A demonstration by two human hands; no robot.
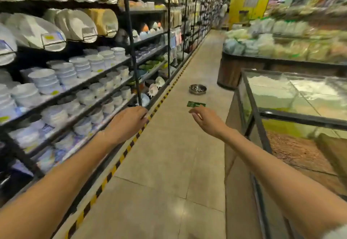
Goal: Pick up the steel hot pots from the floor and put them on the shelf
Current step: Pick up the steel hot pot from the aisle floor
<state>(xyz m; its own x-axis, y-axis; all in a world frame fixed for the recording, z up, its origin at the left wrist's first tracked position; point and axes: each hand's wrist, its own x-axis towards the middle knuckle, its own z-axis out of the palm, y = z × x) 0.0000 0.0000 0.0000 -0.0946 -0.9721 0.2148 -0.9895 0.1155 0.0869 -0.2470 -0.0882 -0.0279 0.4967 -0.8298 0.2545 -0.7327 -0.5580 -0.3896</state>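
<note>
While both arms reach forward down a shop aisle, a single steel hot pot (197, 89) sits on the tiled floor (169, 163) at centre frame, well ahead of the person and apart from either hand. The left hand (129, 120) hangs loosely curled and empty beside the shelf (105, 105) of stacked white bowls (47, 81) at the left of the frame. The right hand (204, 118) is also empty, fingers slightly bent and parted, just below a small green card (196, 104) lying on the floor between it and the pot. Judging by the gap, the step is the approach: closing in, crouching, then taking the rim from both sides should keep the shiny bowl-shaped pot level. A glass-topped counter (281, 107) crowds the right side, leaving little elbow room.
</note>
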